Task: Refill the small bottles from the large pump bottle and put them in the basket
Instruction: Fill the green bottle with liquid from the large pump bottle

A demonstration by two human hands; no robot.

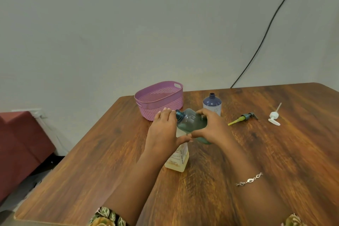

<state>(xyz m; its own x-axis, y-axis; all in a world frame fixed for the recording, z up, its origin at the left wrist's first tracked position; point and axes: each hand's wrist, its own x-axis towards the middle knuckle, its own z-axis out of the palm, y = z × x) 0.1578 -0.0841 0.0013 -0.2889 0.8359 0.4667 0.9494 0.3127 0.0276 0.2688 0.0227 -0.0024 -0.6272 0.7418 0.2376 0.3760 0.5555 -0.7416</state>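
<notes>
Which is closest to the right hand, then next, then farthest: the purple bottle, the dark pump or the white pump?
1. The purple bottle, just behind the right hand.
2. The dark pump, to its right.
3. The white pump, farthest right.

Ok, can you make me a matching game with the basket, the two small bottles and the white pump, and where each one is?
Things:
1 basket
2 teal bottle
3 purple bottle
4 white pump

Places:
A standing open behind the right hand
B lying on the table, far right
C held tilted in the right hand
D at the table's far left corner

Pairs: 1-D, 2-C, 3-A, 4-B
</notes>
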